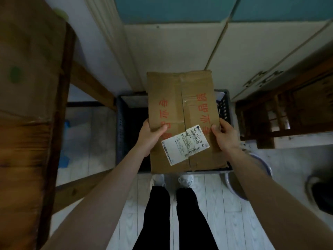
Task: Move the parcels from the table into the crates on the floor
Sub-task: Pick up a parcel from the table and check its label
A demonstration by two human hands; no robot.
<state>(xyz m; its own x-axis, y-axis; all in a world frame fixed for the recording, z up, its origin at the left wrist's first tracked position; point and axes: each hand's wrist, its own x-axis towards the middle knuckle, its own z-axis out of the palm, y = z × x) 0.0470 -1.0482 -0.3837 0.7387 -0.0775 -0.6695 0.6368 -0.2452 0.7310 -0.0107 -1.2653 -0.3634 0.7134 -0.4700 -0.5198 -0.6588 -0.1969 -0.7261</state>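
While parcel (182, 105) hangs over crate (119, 127) | left hand (149, 139) grips it | right hand (225, 138) grips it

Dim light over a pale plank floor (212, 213). White cabinet doors (243, 56) with metal handles (261, 78) stand ahead under teal panels (171, 9) — a brown wooden table (23, 156) at left, a dark wooden frame (288, 116) at right.

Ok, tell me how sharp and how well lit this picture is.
Head view: dim throughout; the parcel, gripped by the left hand and right hand, is fairly sharp; the wooden table at left is blurred; wide-angle distortion stretches the edges.
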